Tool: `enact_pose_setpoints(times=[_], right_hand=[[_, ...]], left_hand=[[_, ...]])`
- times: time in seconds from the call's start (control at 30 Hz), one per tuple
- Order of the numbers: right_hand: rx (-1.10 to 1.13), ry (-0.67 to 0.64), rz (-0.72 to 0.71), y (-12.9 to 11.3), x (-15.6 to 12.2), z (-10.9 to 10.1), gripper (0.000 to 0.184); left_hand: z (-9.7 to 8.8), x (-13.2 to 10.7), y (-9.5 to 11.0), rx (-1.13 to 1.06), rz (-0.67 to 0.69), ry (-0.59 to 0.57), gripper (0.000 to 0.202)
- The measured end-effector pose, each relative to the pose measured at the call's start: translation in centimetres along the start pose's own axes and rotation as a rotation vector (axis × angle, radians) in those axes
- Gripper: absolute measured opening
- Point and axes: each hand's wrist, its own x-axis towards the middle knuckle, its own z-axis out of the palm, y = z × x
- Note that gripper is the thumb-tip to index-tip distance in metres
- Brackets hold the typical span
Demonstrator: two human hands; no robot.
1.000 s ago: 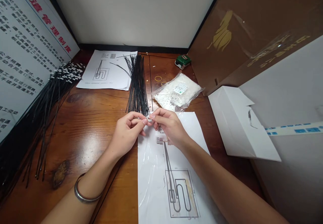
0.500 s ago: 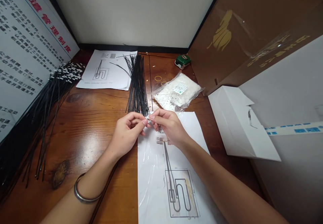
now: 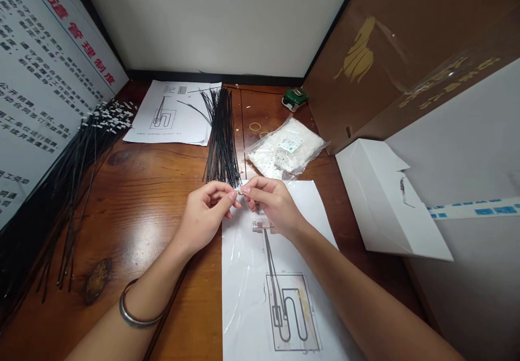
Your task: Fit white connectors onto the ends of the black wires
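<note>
My left hand (image 3: 205, 217) and my right hand (image 3: 270, 201) meet fingertip to fingertip above the wooden table (image 3: 142, 198). Both are pinched on one tiny whitish part (image 3: 239, 191) between them; I cannot make out what it is. A black wire runs from my left hand down along my forearm. Just beyond the fingers lies a bundle of black wires (image 3: 221, 139). Under my right hand lies a plastic-covered drawing sheet (image 3: 280, 279) showing a looped wire shape.
A clear bag of small white parts (image 3: 286, 149) lies beyond my right hand. Black wires with white ends (image 3: 77, 160) fan out at the left by a printed board (image 3: 36, 73). Also present: a second drawing sheet (image 3: 173, 111), a green object (image 3: 294, 98), a white box (image 3: 385, 198).
</note>
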Motion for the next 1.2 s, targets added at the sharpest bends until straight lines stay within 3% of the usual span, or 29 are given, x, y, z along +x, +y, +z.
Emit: enact_pose_setpoints(times=[0.83, 1.2], right_hand=[[-0.072, -0.079, -0.082, 0.22, 0.04, -0.52, 0.014], [-0.170, -0.014, -0.171, 0.25, -0.55, 0.07, 0.017]], left_hand=[[-0.06, -0.06, 0.06, -0.023, -0.014, -0.012, 0.019], [-0.12, -0.11, -0.10, -0.007, -0.043, 0.007, 0.018]])
